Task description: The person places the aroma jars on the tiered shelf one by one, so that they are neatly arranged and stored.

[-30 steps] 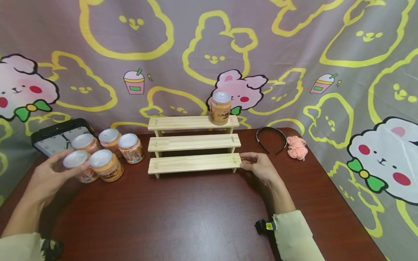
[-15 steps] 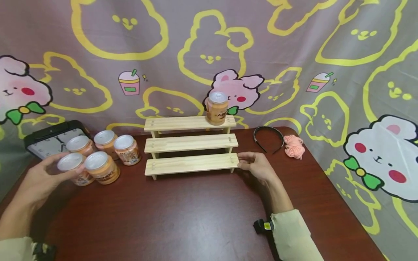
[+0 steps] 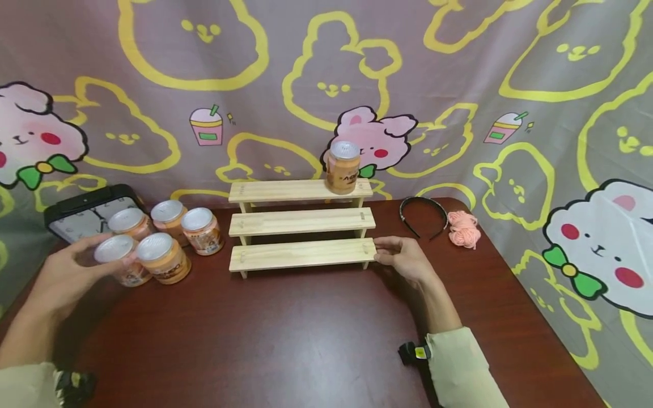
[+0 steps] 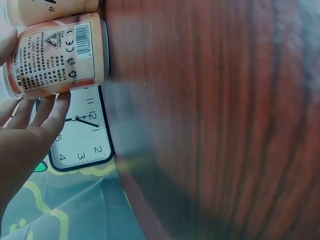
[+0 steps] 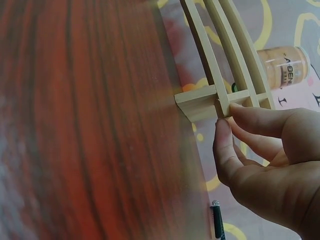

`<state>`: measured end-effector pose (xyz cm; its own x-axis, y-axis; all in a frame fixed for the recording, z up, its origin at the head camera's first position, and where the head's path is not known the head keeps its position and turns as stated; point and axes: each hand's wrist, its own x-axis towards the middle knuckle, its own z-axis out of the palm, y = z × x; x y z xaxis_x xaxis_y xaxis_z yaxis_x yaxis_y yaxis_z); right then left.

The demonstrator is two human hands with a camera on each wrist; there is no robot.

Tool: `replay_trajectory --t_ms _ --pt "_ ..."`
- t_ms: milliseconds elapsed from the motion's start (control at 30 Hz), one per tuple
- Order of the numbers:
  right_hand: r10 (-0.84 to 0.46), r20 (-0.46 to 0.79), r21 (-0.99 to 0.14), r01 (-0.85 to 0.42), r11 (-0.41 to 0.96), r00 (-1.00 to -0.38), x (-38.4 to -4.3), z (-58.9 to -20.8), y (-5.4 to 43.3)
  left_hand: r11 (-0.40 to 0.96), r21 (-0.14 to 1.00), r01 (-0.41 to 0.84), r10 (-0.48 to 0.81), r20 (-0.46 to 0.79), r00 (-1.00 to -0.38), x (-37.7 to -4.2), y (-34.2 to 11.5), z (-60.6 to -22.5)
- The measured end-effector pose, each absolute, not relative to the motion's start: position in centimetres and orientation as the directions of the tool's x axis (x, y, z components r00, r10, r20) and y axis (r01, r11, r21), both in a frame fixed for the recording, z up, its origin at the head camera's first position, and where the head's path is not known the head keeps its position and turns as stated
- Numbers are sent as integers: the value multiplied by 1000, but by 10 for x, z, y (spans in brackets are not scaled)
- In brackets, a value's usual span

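My left hand (image 3: 65, 277) grips an orange can (image 3: 130, 271) with a silvery lid, thumb on one side and fingers on the other. In the left wrist view, the can's printed label and barcode (image 4: 83, 40) face the camera. Several similar cans (image 3: 203, 238) stand close behind and beside it. My right hand (image 3: 405, 259) pinches the right end of the lowest step of a pale wooden three-step rack (image 3: 301, 255). Between thumb and fingertips, the step's end shows in the right wrist view, with the hand (image 5: 270, 155) below it. Another orange can (image 3: 343, 173) stands upright at the top step's right end.
A dark-framed clock (image 3: 84, 218) leans at the back left behind the cans. Right of the rack lie a black headband (image 3: 424, 212) and a ball of pink yarn (image 3: 463, 230). A patterned curtain (image 3: 275, 102) hangs behind the brown table (image 3: 285, 334).
The head view shifts slightly and comes back. Both hands keep their places, the left on the can and the right on the rack's end; no object visibly moves.
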<state>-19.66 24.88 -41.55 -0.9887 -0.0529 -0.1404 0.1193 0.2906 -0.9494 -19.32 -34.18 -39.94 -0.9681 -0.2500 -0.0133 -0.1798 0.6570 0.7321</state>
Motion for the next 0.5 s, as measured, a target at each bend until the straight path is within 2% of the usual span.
replay_trajectory --t_ms 333,500 --pt "-60 -138 -949 115 293 -989 -197 -415 249 452 887 -91 -306 59 -950 -186 -341 -387" --pt "-57 -142 -947 119 298 -988 -197 -416 249 440 893 -92 -313 57 -948 -183 -342 -378"
